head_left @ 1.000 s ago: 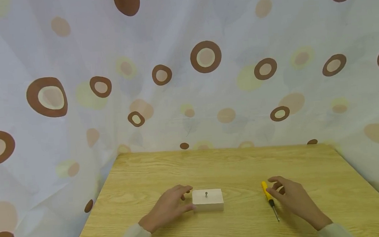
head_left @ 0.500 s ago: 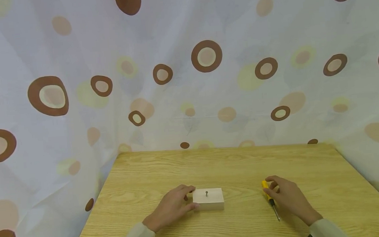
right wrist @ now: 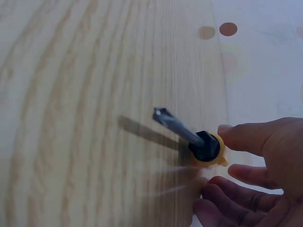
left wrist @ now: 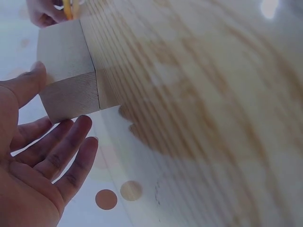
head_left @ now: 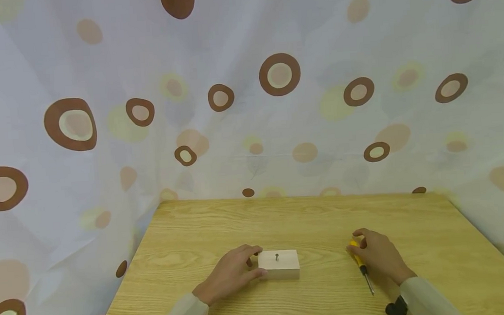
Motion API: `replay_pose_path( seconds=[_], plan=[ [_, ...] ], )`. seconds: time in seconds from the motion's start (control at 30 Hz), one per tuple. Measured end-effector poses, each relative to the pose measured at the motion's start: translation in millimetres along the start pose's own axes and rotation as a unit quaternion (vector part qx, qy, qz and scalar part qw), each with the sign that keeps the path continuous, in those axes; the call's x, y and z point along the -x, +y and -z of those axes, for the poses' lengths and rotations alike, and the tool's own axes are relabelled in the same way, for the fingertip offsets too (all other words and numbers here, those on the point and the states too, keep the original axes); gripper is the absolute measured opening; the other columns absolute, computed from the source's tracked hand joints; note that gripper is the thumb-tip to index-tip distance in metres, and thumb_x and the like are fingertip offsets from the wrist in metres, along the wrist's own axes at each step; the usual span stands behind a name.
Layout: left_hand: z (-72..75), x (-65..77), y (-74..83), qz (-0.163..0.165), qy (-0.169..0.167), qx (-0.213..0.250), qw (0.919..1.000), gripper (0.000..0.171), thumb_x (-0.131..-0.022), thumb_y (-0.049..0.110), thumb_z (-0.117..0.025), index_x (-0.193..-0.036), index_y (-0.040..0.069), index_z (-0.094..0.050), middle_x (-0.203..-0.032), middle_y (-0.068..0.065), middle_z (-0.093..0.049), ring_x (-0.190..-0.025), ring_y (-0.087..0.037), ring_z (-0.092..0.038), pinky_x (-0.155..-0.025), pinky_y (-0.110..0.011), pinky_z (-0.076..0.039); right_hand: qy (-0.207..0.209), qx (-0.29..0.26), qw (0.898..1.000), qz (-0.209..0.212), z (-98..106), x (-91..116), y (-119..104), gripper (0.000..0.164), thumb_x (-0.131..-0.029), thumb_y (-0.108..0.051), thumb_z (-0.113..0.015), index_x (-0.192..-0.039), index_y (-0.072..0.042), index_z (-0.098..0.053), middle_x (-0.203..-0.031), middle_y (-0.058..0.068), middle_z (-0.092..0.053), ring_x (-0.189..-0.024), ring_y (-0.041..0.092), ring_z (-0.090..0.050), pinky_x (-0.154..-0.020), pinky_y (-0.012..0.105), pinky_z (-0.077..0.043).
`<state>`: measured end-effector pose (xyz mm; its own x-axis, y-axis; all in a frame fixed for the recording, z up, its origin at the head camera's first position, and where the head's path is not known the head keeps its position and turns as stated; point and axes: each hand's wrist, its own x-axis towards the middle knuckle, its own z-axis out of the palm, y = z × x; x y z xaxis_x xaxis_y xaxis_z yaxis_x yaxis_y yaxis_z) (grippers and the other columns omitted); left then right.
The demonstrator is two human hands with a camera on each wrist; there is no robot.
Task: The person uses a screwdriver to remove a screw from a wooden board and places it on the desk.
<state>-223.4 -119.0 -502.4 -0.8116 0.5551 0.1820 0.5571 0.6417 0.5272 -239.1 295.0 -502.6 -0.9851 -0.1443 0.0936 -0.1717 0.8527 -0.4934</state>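
A pale wooden block (head_left: pixel 279 268) lies on the table, with a screw (head_left: pixel 277 257) standing upright in its top. My left hand (head_left: pixel 230 275) holds the block's left end, thumb at the near corner and index finger at the far one; in the left wrist view the other fingers spread loosely below it. To the right, my right hand (head_left: pixel 379 256) has thumb and index finger about the yellow handle of a screwdriver (right wrist: pixel 206 150). Its metal shaft points back toward me, the tip close over the tabletop. The handle's far end is partly hidden by the fingers.
The wood-grain table (head_left: pixel 309 222) runs back to a white curtain (head_left: pixel 241 124) with brown and beige circles, which also closes in both sides. Dark straps with small devices (head_left: pixel 396 309) sit at the wrists.
My right hand has moved slightly left and forward, its thumb now across the screwdriver handle. The left thumb and index finger have come in onto the block. The head view has shifted a little.
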Motion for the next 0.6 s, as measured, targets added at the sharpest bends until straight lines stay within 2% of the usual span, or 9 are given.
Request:
replay_pose_path(
  seconds=[0.23,0.33,0.5,0.6],
  plan=[
    [0.9,-0.1,1.8,-0.002,0.000,-0.012,0.9999,0.060,-0.095,0.049,-0.070,-0.139,0.009,-0.062,-0.124,0.000,-0.067,-0.091,-0.005,-0.061,-0.076,-0.021,-0.051,-0.012,-0.001,1.000,0.009,1.3,-5.2,0.9,0.036,-0.092,-0.021,-0.078,-0.110,0.009,-0.072,-0.093,0.013,-0.074,-0.083,0.027,-0.069,-0.072,0.046,-0.059],
    [0.9,0.0,2.5,-0.007,0.001,-0.022,0.9997,0.060,-0.095,0.049,-0.070,-0.139,0.009,-0.062,-0.123,0.000,-0.067,-0.091,-0.006,-0.061,-0.076,-0.021,-0.051,-0.019,-0.005,1.000,0.015,3.7,-6.6,-0.1,0.033,-0.092,-0.018,-0.078,-0.107,0.010,-0.073,-0.094,0.016,-0.074,-0.085,0.031,-0.070,-0.074,0.048,-0.060],
    [0.7,-0.4,2.4,-0.009,0.002,-0.022,0.9997,0.059,-0.095,0.048,-0.070,-0.138,0.009,-0.063,-0.123,0.000,-0.068,-0.091,-0.006,-0.061,-0.076,-0.020,-0.051,-0.023,-0.008,1.000,0.016,6.3,-8.6,0.2,0.032,-0.091,-0.018,-0.078,-0.106,0.010,-0.073,-0.093,0.014,-0.074,-0.084,0.029,-0.070,-0.073,0.046,-0.060],
    [1.3,-1.0,2.0,-0.002,0.000,-0.016,0.9999,0.059,-0.095,0.049,-0.070,-0.138,0.010,-0.062,-0.124,0.000,-0.067,-0.091,-0.006,-0.061,-0.075,-0.020,-0.051,-0.024,-0.022,0.999,0.004,6.8,-9.7,1.5,0.031,-0.092,-0.020,-0.078,-0.107,0.007,-0.073,-0.091,0.009,-0.073,-0.082,0.024,-0.069,-0.071,0.042,-0.059]
  ],
)
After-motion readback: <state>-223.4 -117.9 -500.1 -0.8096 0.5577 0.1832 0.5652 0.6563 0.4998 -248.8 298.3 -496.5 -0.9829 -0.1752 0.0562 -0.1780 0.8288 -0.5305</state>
